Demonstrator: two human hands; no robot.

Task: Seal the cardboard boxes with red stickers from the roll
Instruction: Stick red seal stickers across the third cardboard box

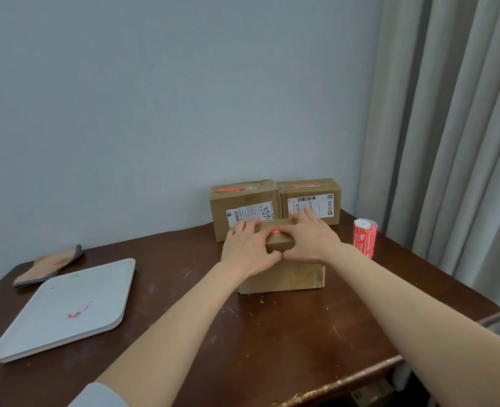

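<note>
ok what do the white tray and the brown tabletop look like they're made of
The white rounded-square tray looks like smooth matt plastic, judging by its even surface and moulded raised rim, though coated metal is possible. The dark brown table looks like varnished wood: glossy, with pale scratches and a worn, chipped front edge.

Access | I found bare worktop (184, 333) between tray (60, 306) and near box (287, 274) | left back box (243, 207) and right back box (310, 201), side by side, walled off the rear | sticker roll (365, 237) blocked the right lane near the curtain (448, 142)
</note>
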